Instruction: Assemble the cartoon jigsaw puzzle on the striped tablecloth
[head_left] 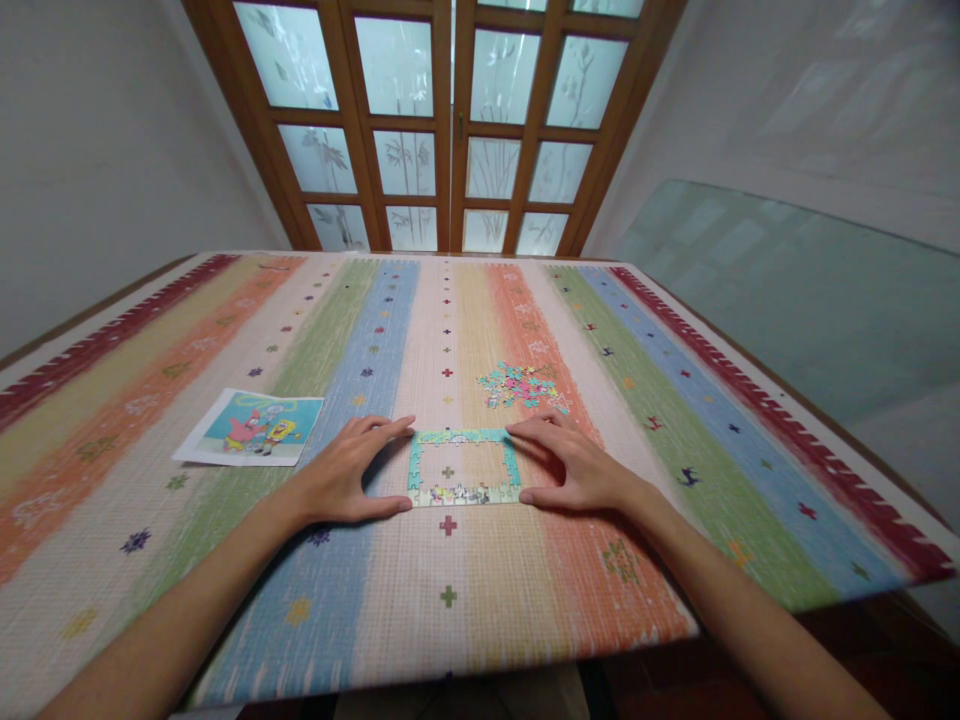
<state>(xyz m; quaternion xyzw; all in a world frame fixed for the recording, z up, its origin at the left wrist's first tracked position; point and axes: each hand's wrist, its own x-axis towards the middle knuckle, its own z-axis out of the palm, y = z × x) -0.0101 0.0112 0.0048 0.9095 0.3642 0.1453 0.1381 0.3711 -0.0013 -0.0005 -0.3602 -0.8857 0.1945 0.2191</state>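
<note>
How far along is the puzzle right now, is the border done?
Done: the puzzle border looks closed on all four sides, its middle bare. In hand: the left hand and right hand lie flat against its side edges, holding no piece. Left: the inside, with the loose pieces heaped beyond it; the reference picture lies at left.

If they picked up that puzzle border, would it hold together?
Probably not. The puzzle border is a thin hollow ring of small interlocked pieces, so it would likely sag and split if lifted. It looks light; the left hand and right hand lie flat against its sides. Pushed, it may snag on the woven cloth.
</note>
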